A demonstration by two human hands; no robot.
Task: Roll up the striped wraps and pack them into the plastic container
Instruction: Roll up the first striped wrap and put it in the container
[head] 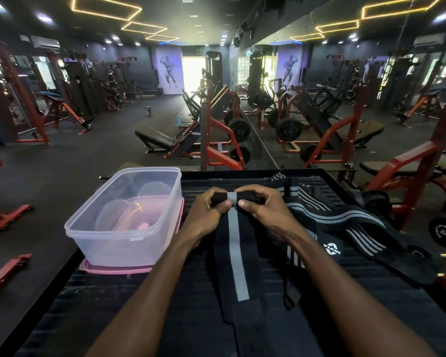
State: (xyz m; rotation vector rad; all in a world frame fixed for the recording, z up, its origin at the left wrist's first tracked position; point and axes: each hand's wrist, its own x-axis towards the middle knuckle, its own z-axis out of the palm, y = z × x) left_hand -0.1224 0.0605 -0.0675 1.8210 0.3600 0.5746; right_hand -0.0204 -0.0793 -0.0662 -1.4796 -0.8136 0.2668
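A black wrap with one grey stripe (236, 256) lies flat on the dark platform, running from me toward the far side. Its far end is curled into a small roll. My left hand (207, 211) pinches the left side of that roll and my right hand (262, 206) pinches the right side, thumbs on top. A clear plastic container (125, 215) stands empty to the left, on its pink lid (106, 269). More striped wraps (353, 225) lie loose in a heap to the right.
The dark ribbed platform (119, 305) drops off to the gym floor at its left edge. Red and black weight machines and benches (216, 140) stand beyond, with a mirror wall on the right.
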